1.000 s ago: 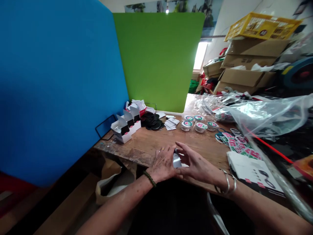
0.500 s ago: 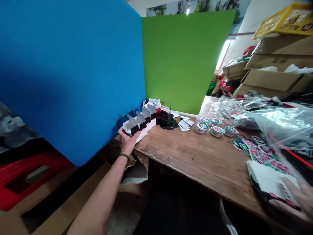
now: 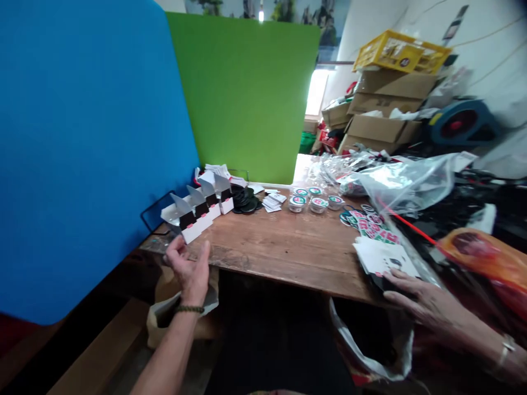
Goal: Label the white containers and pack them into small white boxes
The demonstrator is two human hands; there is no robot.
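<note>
Here, hands (image 3: 191,271) (image 3: 424,296) at boxes (image 3: 197,227), flat stack (image 3: 376,255)

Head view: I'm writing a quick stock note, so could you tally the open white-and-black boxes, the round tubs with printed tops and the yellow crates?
Open white-and-black boxes: 4
Round tubs with printed tops: 5
Yellow crate: 1
Total: 10
</note>
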